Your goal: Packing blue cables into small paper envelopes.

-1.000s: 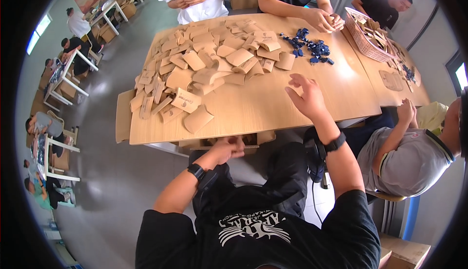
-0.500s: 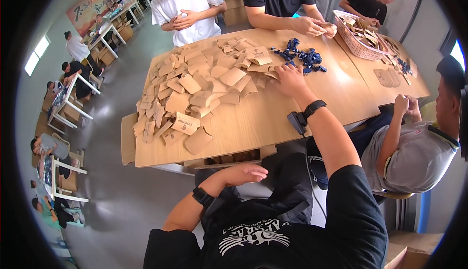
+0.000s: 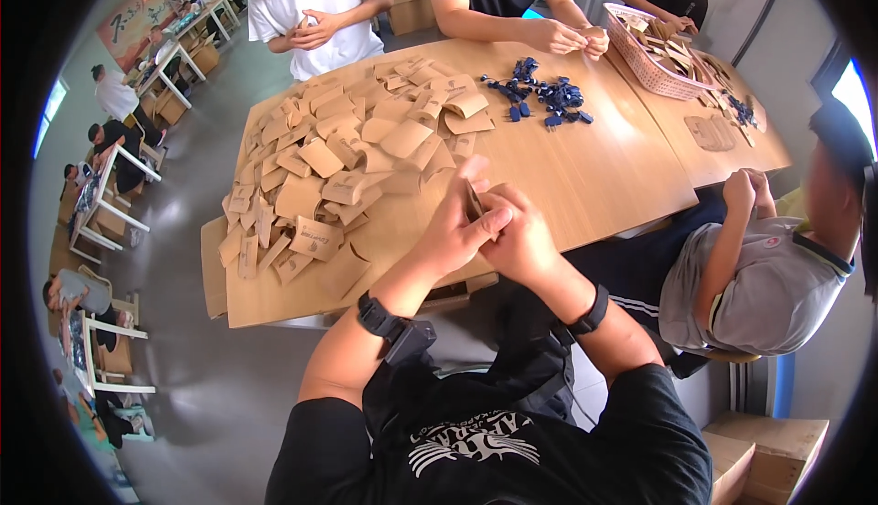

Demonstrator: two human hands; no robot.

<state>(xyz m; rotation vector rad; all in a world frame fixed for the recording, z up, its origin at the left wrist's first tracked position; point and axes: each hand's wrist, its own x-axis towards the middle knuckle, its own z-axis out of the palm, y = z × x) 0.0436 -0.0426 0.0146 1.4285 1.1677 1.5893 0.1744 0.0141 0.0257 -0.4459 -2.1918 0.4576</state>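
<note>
Over the near edge of the table, my left hand [image 3: 450, 231] and my right hand [image 3: 519, 238] meet with their fingers closed. Between them is a thin brown cardboard piece [image 3: 474, 201], seen nearly edge-on and mostly hidden by the fingers. Just beyond and to the left spreads a large heap of flat-curved brown cardboard pillow boxes [image 3: 343, 153], some with dark print. A cluster of small dark blue items [image 3: 558, 98], perhaps corded, lies farther off to the right of the heap.
The wooden table [image 3: 604, 166] has a pink plastic basket [image 3: 654, 64] of cardboard pieces at its far right. Two people stand or sit across it, another at the far right corner, and one in grey [image 3: 732, 276] close on my right. Cardboard boxes [image 3: 768, 455] stand lower right.
My right hand has come back from the heap's right edge toward me. My left hand has risen from my lap to meet it, and a cardboard piece is now between them.
</note>
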